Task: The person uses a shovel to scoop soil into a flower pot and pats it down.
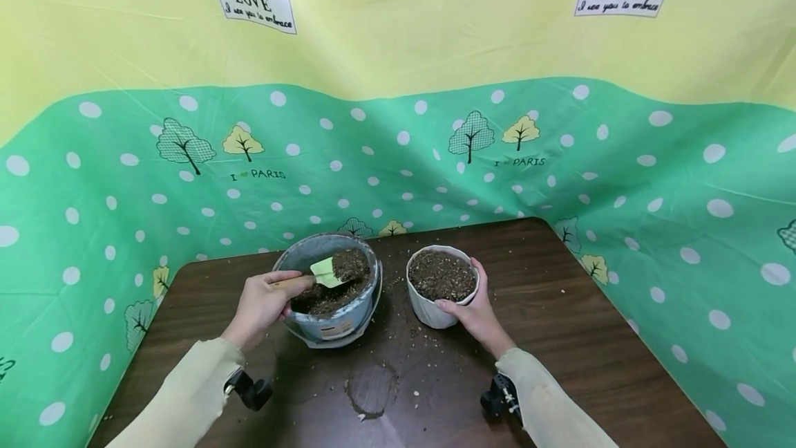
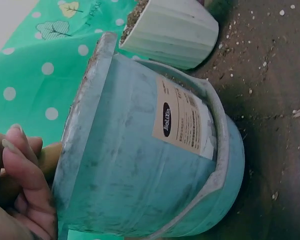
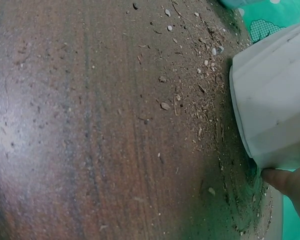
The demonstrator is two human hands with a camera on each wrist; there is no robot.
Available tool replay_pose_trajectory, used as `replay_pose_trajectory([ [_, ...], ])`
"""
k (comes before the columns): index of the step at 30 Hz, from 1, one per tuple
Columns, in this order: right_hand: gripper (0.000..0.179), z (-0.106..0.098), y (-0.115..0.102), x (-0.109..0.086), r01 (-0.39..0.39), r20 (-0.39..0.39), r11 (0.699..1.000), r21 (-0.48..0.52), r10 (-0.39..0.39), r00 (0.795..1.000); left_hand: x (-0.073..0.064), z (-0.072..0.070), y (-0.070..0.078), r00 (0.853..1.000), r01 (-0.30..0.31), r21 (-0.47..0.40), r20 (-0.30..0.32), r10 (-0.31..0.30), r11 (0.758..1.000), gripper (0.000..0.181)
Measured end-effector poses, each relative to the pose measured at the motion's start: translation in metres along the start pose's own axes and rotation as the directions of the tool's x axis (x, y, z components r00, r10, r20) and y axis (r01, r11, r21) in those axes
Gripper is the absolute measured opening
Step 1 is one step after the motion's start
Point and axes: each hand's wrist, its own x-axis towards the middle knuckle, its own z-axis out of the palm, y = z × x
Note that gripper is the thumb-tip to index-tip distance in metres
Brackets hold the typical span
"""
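My left hand [image 1: 262, 301] grips the wooden handle [image 1: 292, 287] of a small trowel with a pale green blade [image 1: 326, 272]. The blade lies inside a blue-grey bucket [image 1: 338, 329], against dark soil [image 1: 352, 265] heaped toward its far right side. In the left wrist view the curled fingers [image 2: 27, 170] sit around the handle by the bucket rim. My right hand [image 1: 477, 312] holds a white ribbed flower pot [image 1: 429, 311] from its right side, thumb on the near wall. Soil [image 1: 443, 276] fills that pot nearly to the rim. In the right wrist view only a fingertip shows against the pot.
Both containers stand on a dark wooden table [image 1: 572, 337]. Soil crumbs and small pale bits [image 3: 200, 100] are scattered between and in front of them. A ring of soil [image 1: 371, 389] marks the table nearer me. A green and yellow printed cloth [image 1: 385, 151] hangs behind and at the sides.
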Motion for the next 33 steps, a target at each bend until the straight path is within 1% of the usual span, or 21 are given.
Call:
replay_pose_trajectory([
  [3, 0.112, 0.000, 0.001, 0.000, -0.002, -0.003, 1.000, 0.002, 0.002, 1.000, -0.003, 0.000, -0.001, 1.000, 0.003, -0.021, -0.011, -0.003, 1.000, 0.051],
  [7, 0.113, -0.001, -0.002, 0.001, -0.027, 0.001, 0.999, 0.019, 0.027, 1.000, -0.005, -0.001, -0.002, 1.000, -0.003, -0.048, -0.026, 0.002, 0.999, 0.053],
  [11, 0.113, 0.000, -0.020, -0.004, -0.056, 0.012, 0.998, 0.029, 0.055, 0.998, -0.007, -0.001, -0.001, 0.999, -0.017, -0.069, -0.036, 0.015, 0.997, 0.054],
  [14, 0.112, 0.002, -0.032, -0.008, -0.059, 0.016, 0.998, 0.021, 0.059, 0.998, -0.008, 0.001, 0.003, 0.999, -0.028, -0.088, -0.038, 0.025, 0.996, 0.054],
  [18, 0.113, 0.002, -0.036, -0.010, -0.040, 0.017, 0.999, 0.016, 0.040, 0.999, -0.009, 0.007, 0.012, 0.999, -0.048, -0.107, -0.026, 0.046, 0.993, 0.053],
  [22, 0.112, 0.001, -0.037, -0.011, -0.020, 0.018, 1.000, 0.018, 0.020, 1.000, -0.009, 0.022, 0.024, 0.998, -0.063, -0.137, 0.002, 0.064, 0.989, 0.052],
  [28, 0.110, 0.000, -0.033, -0.011, -0.025, 0.014, 0.999, 0.034, 0.025, 1.000, -0.009, 0.051, 0.037, 0.993, -0.092, -0.183, 0.059, 0.104, 0.979, 0.046],
  [33, 0.113, -0.001, -0.014, -0.004, -0.019, 0.011, 0.999, 0.037, 0.018, 1.000, -0.008, 0.076, 0.045, 0.990, -0.098, -0.209, 0.079, 0.116, 0.973, 0.040],
])
